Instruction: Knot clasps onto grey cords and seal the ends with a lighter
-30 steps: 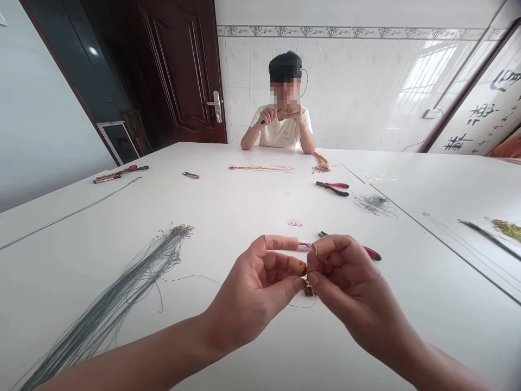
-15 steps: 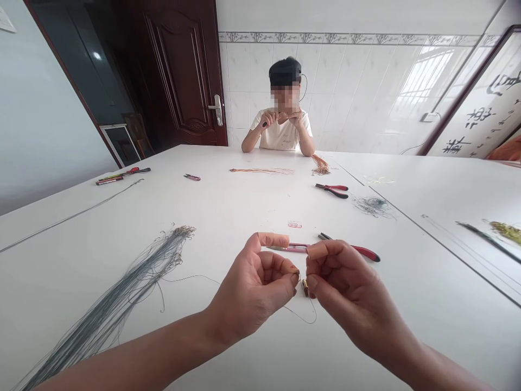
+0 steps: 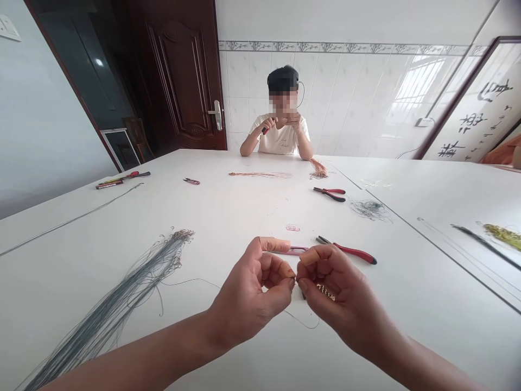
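My left hand is closed in a pinch, with a tiny dark end, apparently of a fish hook, at its fingertips. Almost meeting it, my right hand pinches with thumb and forefinger; the fishing line there is mostly hidden. A thin line loops out below my fingers. Finger covers wrap both forefingers. Behind my right thumb shows a gold, zigzag-patterned thing I cannot make out. To the left lies a bundle of grey fishing lines, small hooks gathered at its far end.
Beyond my hands lie pink thread snips and red-handled pliers. Farther off are more pliers, a tangle of line and orange strands. Across the table, a person holds a red-and-black tool.
My right hand has shifted slightly left, bringing both sets of fingertips together. More of the gold patterned thing shows behind my right thumb. The view has tilted a little upward.
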`<state>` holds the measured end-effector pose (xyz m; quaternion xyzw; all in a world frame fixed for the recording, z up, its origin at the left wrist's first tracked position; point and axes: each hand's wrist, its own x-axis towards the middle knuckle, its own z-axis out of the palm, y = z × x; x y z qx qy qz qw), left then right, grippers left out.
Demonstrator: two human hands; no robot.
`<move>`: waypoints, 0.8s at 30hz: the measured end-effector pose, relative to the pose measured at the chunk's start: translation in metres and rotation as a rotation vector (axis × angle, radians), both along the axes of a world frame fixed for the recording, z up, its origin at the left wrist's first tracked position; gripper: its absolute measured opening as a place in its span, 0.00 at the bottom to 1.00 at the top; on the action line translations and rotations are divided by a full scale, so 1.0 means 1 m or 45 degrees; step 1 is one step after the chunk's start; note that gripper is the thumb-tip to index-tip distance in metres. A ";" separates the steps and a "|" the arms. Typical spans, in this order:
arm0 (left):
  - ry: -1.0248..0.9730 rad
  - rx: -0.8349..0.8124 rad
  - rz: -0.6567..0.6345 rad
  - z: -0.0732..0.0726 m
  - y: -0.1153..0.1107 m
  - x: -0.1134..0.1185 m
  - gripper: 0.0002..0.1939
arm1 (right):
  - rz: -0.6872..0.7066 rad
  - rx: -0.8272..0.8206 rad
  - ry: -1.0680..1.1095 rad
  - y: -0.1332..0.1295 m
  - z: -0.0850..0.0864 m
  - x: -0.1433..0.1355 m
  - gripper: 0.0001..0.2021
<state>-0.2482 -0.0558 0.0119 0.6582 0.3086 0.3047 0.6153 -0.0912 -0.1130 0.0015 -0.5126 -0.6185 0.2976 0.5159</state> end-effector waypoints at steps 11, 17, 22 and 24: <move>-0.040 -0.261 -0.018 0.006 0.004 0.000 0.19 | -0.041 0.187 -0.270 0.002 -0.003 0.003 0.11; 0.028 -0.357 -0.007 0.012 0.005 0.002 0.25 | 0.129 0.603 -0.717 0.001 -0.004 0.007 0.25; 0.120 -0.408 -0.002 0.018 0.005 0.001 0.27 | 0.214 0.582 -0.905 0.001 -0.006 0.011 0.20; 0.143 -0.396 -0.010 0.018 0.006 0.000 0.26 | 0.235 0.535 -0.927 0.001 -0.005 0.011 0.18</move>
